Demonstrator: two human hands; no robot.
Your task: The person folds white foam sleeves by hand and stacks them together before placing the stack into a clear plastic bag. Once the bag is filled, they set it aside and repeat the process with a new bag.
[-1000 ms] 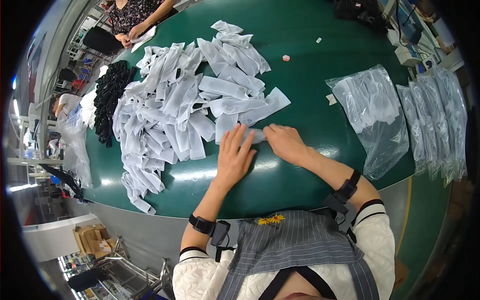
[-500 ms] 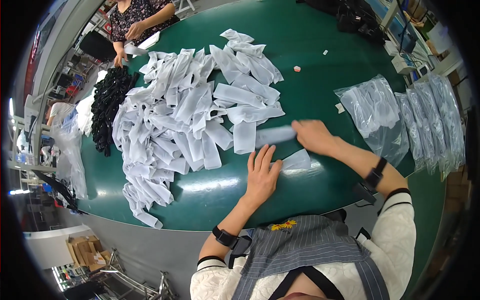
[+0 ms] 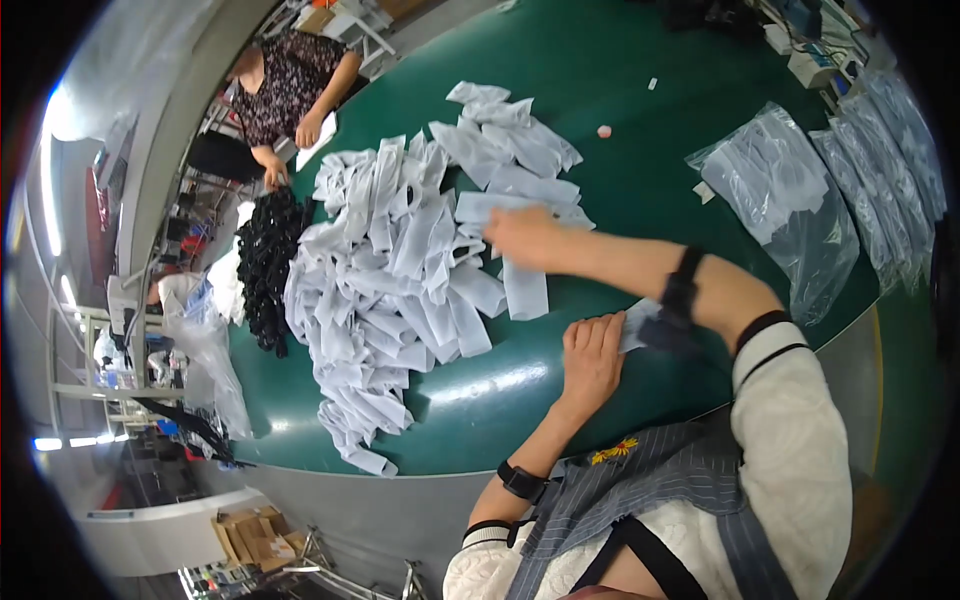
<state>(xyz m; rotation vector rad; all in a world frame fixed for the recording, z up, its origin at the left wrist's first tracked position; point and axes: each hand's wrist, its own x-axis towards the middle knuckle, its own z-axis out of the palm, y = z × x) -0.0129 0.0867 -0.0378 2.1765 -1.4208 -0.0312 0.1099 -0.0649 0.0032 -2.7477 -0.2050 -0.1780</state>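
A large heap of pale grey-white fabric pieces (image 3: 420,285), flat and strip-like, lies in front of me. My right hand (image 3: 525,238) is stretched over the heap's right edge, its fingertips at the pieces there; motion blur hides its grip. Closer to me, my left hand (image 3: 592,362) rests on the table with its fingers together and bent, on the end of a single pale fabric piece (image 3: 638,322). My right forearm and its dark wristband cover part of that piece.
The green table (image 3: 480,400) carries a black heap (image 3: 270,260) at left. Clear plastic bags of pale pieces (image 3: 780,200) lie at right. A small pink scrap (image 3: 604,132) is at the back. Another person (image 3: 295,90) works at the far left, a hand at the black heap.
My right hand has swung left from the right side to the heap's edge. My left hand's fingers have drawn together on the single piece. The view has shifted and tilted.
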